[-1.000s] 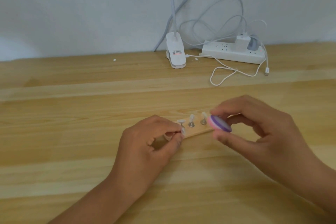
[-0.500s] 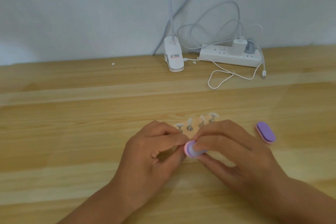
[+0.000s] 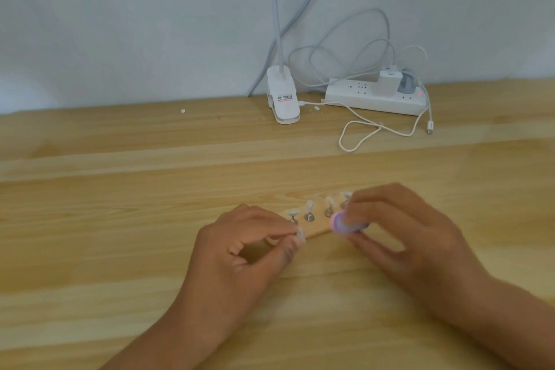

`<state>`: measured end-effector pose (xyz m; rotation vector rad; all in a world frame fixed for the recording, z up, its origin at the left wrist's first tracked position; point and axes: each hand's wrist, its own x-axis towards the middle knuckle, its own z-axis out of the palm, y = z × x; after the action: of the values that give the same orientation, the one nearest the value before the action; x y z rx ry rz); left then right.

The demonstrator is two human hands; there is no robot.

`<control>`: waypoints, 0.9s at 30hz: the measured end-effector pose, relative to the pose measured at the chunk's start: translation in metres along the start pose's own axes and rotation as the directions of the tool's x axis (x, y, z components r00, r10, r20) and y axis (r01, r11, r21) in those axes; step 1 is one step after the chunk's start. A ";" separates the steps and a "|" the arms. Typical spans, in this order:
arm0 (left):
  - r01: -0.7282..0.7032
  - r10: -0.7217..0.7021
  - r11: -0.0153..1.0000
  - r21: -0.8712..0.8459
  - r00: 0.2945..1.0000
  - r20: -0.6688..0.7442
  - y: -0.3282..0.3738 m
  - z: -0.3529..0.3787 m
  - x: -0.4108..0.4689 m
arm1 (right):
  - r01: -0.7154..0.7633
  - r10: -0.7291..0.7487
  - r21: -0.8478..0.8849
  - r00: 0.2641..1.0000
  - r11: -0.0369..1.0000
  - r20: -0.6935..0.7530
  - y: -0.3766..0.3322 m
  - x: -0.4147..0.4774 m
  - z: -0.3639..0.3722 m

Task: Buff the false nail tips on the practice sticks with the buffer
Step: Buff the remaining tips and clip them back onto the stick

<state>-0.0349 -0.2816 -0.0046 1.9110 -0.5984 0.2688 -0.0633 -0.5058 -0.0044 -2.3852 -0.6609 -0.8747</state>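
The person's left hand (image 3: 240, 255) rests low on the counter (image 3: 120, 219), thumb and forefinger curled together and pinching a small pale nail tip (image 3: 300, 237). That tip sits at the near end of a wooden holder (image 3: 315, 230), but it is too blurred to make out more. Just beyond those fingertips, three more practice sticks (image 3: 308, 216) stand in a row on the holder, each with a whitish tip on top. The row runs away toward the right hand (image 3: 405, 234).

The right hand is closed around the buffer (image 3: 341, 223), a small pink and purple block gripped between thumb and fingers. The buffer's rounded end pokes out toward the left hand and lies just beside the third stick. I cannot tell whether it is touching that stick. The fourth stick (image 3: 346, 201) shows just past the right hand's knuckles.

Well beyond both hands, against the wall, lies a white power strip (image 3: 372, 97) with a charger (image 3: 389, 82) plugged in. A white clip lamp base (image 3: 282, 99) sits to its left, and a loose white cable (image 3: 360, 137) loops across the wood.
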 end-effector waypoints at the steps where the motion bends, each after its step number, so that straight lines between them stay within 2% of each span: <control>1: 0.041 -0.042 0.999 -0.017 0.997 -0.058 -0.001 -0.001 0.002 | -0.054 0.054 -0.017 0.999 0.998 0.009 0.005 0.004 -0.007; 4: 0.196 -0.216 0.973 -0.122 0.959 -0.183 -0.008 -0.004 0.008 | -0.237 0.243 -0.057 0.961 0.970 0.133 0.021 0.013 -0.027; 6: 0.290 -0.323 0.937 -0.196 0.932 -0.163 -0.011 -0.003 0.011 | -0.329 0.353 -0.138 0.906 0.934 0.233 0.033 0.016 -0.038; 9: 0.349 -0.366 0.925 -0.154 0.925 -0.106 -0.014 -0.001 0.012 | -0.391 0.439 -0.201 0.819 0.898 0.369 0.046 0.020 -0.045; 11: 0.355 -0.362 0.931 -0.085 0.928 -0.088 -0.013 -0.001 0.013 | -0.398 0.439 -0.185 0.813 0.899 0.383 0.050 0.021 -0.048; 14: 0.354 -0.350 0.935 0.032 0.933 -0.087 -0.011 0.000 0.013 | -0.431 0.453 -0.141 0.831 0.891 0.324 0.051 0.027 -0.051; 17: 0.345 -0.336 0.933 0.102 0.937 -0.098 -0.011 -0.002 0.011 | -0.359 0.376 -0.118 0.845 0.926 0.381 0.050 0.033 -0.041; 19: 0.343 -0.329 0.931 0.126 0.937 -0.114 -0.012 -0.002 0.011 | -0.292 0.298 -0.090 0.818 0.952 0.492 0.049 0.037 -0.030; 23: 0.322 -0.306 0.926 0.197 0.946 -0.107 -0.013 -0.003 0.011 | -0.202 0.212 -0.098 0.688 0.975 0.694 0.055 0.044 -0.014; 27: 0.299 -0.364 0.844 0.446 0.929 0.066 -0.014 -0.005 0.015 | -0.180 0.133 -0.011 0.686 0.984 0.716 0.053 0.056 -0.006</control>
<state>-0.0145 -0.2768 -0.0065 2.4415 -0.3028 0.0302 0.0030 -0.5343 0.0230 -2.6473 -0.7207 0.2063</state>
